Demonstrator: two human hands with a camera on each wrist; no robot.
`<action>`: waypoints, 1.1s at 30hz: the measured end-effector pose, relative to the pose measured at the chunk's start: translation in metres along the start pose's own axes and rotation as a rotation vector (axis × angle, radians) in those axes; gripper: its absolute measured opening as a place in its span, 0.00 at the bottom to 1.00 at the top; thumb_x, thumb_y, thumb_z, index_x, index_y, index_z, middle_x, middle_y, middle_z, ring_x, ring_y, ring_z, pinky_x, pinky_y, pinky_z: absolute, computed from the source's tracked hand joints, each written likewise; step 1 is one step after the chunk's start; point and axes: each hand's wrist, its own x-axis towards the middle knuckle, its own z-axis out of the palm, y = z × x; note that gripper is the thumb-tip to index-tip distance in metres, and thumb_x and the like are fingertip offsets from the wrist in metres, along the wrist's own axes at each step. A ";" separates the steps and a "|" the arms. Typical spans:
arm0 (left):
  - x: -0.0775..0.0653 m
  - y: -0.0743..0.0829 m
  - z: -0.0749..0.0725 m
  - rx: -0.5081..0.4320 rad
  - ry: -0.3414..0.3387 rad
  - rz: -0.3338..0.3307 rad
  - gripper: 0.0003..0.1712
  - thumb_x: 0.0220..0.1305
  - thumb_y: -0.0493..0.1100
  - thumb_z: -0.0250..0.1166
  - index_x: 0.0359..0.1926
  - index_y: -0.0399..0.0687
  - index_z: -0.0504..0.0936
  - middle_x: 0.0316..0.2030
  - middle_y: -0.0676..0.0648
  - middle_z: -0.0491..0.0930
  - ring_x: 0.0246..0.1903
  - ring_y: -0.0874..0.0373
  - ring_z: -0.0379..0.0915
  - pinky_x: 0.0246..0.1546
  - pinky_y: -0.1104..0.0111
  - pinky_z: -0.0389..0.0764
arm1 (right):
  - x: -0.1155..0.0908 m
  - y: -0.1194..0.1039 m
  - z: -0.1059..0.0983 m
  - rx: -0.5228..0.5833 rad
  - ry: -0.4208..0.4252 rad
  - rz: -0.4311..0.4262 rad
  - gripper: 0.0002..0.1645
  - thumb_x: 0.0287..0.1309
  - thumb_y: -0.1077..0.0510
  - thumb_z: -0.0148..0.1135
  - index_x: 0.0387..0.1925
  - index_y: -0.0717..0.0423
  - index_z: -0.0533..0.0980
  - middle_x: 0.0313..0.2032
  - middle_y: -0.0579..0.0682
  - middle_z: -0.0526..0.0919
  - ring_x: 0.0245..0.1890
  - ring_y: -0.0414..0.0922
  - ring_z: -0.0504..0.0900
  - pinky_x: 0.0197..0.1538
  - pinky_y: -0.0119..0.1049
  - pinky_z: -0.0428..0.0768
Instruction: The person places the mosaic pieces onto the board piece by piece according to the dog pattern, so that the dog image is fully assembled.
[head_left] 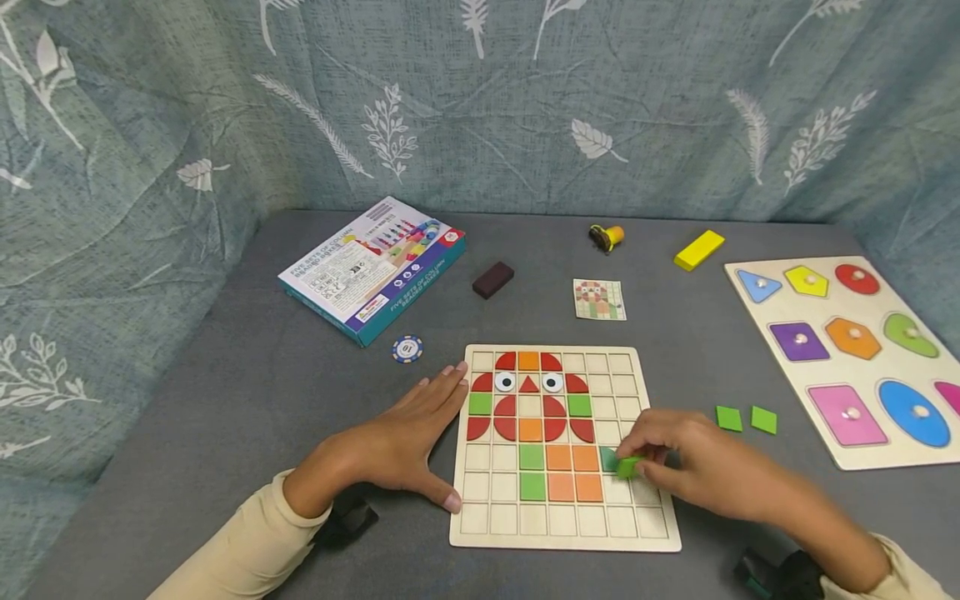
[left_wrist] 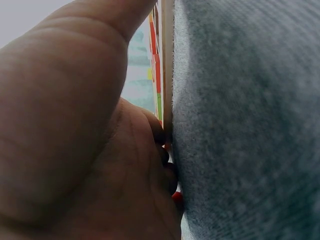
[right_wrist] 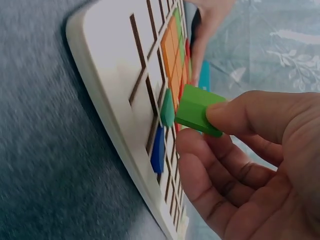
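Observation:
A light wooden grid board [head_left: 562, 533] lies on the grey table, partly filled with coloured tiles. My right hand [head_left: 697, 458] pinches a bright green square tile [right_wrist: 192, 107] between thumb and fingers, tilted close over the board's right part. Just left of it in the head view, a dark green piece [head_left: 608, 459] sits beside the orange squares [head_left: 573, 472]. The right wrist view also shows a blue piece [right_wrist: 158, 150] on the board, hidden behind my right hand in the head view. Spread along the board's left edge, my left hand [head_left: 397, 433] rests with fingertips and thumb at the rim.
Two green square tiles [head_left: 728, 418] lie right of the board, near a shape puzzle [head_left: 787, 408]. Behind the board are a pattern card [head_left: 599, 300], a dark brown block [head_left: 492, 280], a yellow block [head_left: 699, 250] and a small toy [head_left: 606, 237]. A box [head_left: 372, 271] and poker chip [head_left: 407, 349] lie left.

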 end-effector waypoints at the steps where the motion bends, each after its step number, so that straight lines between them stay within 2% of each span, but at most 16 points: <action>1: 0.000 0.000 0.000 0.001 0.001 0.003 0.79 0.39 0.74 0.73 0.76 0.40 0.38 0.76 0.44 0.29 0.74 0.50 0.23 0.70 0.51 0.34 | 0.000 -0.001 0.001 0.006 -0.011 0.002 0.15 0.56 0.67 0.67 0.40 0.45 0.83 0.36 0.34 0.79 0.32 0.34 0.75 0.33 0.30 0.77; 8: 0.001 -0.001 0.000 0.003 -0.004 -0.006 0.79 0.39 0.74 0.73 0.76 0.40 0.38 0.76 0.44 0.29 0.74 0.50 0.24 0.70 0.51 0.34 | 0.000 -0.003 0.007 0.060 -0.097 0.018 0.13 0.56 0.66 0.67 0.39 0.45 0.83 0.33 0.33 0.79 0.31 0.32 0.75 0.33 0.30 0.78; 15: 0.001 0.000 0.000 0.009 -0.002 -0.010 0.80 0.38 0.73 0.74 0.76 0.40 0.37 0.76 0.44 0.28 0.74 0.50 0.23 0.70 0.52 0.34 | 0.001 -0.001 0.014 0.021 -0.048 -0.041 0.13 0.53 0.68 0.68 0.36 0.46 0.82 0.31 0.32 0.77 0.29 0.31 0.74 0.31 0.28 0.76; 24: 0.002 0.000 0.000 0.006 0.001 -0.004 0.79 0.38 0.73 0.74 0.76 0.39 0.38 0.76 0.43 0.30 0.74 0.49 0.24 0.70 0.51 0.34 | 0.002 -0.004 0.017 -0.046 -0.039 -0.024 0.12 0.54 0.66 0.69 0.37 0.45 0.83 0.35 0.33 0.79 0.33 0.33 0.75 0.36 0.31 0.77; 30: 0.001 0.000 0.001 -0.004 0.005 0.002 0.79 0.39 0.73 0.73 0.76 0.39 0.38 0.76 0.43 0.30 0.74 0.49 0.24 0.70 0.50 0.34 | 0.002 -0.004 0.015 -0.028 -0.064 -0.010 0.12 0.55 0.65 0.69 0.39 0.46 0.83 0.37 0.35 0.79 0.34 0.33 0.75 0.35 0.31 0.78; 33: 0.001 0.000 0.001 -0.003 0.002 -0.001 0.79 0.38 0.73 0.73 0.76 0.39 0.38 0.76 0.44 0.29 0.74 0.49 0.24 0.70 0.51 0.34 | 0.002 -0.002 0.012 -0.013 -0.044 -0.012 0.11 0.55 0.65 0.69 0.40 0.49 0.83 0.36 0.36 0.79 0.32 0.33 0.74 0.32 0.29 0.77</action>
